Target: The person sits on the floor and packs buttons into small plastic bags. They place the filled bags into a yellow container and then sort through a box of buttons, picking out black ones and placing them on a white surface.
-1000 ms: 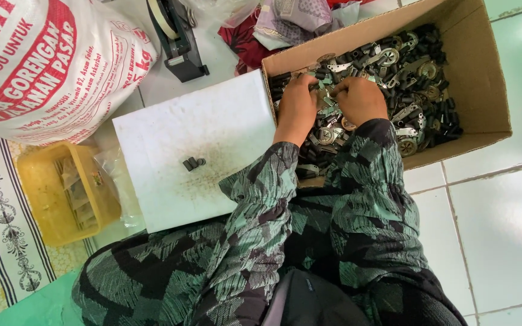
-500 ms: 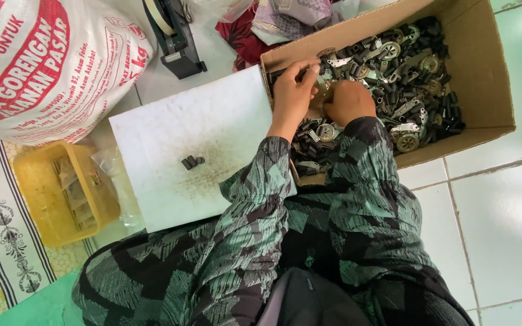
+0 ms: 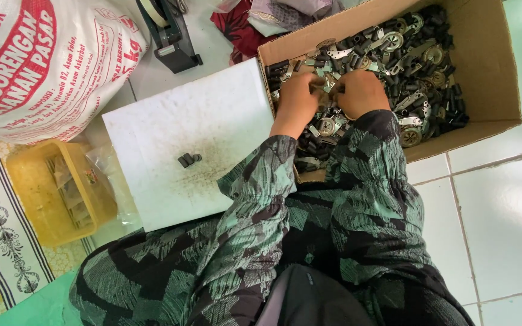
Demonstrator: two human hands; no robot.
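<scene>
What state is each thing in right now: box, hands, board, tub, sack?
Cardboard box: open, heaped with metal parts.
Left hand: inside the box, on the parts; grip hidden.
Right hand: inside the box, on the parts; grip hidden.
White board: flat, smudged, small dark pieces on it.
Yellow tub: open, packets inside.
Printed sack: full, lying down.

The fingertips of both hands were buried among the small black and silver metal parts (image 3: 415,72) in the brown cardboard box (image 3: 490,66), whose upper right corner the frame cut off. The white printed sack (image 3: 37,60) ran off the upper left.
</scene>
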